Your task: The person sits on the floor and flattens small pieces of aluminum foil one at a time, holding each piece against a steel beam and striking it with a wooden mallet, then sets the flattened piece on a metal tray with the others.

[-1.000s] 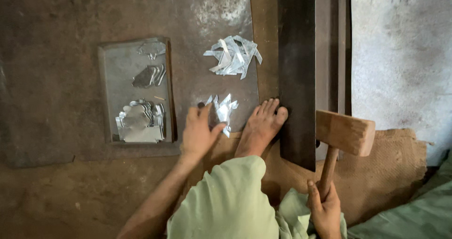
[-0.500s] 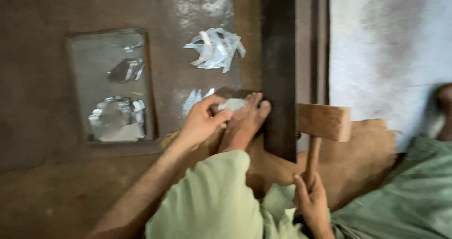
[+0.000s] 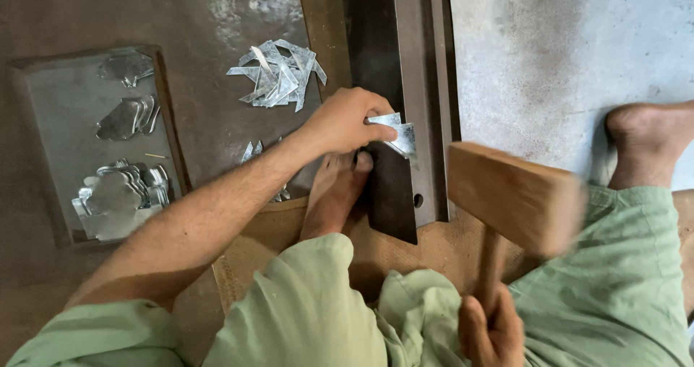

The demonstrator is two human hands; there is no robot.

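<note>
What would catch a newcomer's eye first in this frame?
The wooden mallet, raised at lower right in the right hand. At centre, the left hand pinches a small shiny metal piece against the dark steel bar. A heap of metal offcuts lies above.

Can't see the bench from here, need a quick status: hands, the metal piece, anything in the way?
Left hand grip shut on small sheet-metal piece, pressed to dark steel bar. Right hand grips wooden mallet, raised. Foot beside the bar.
</note>
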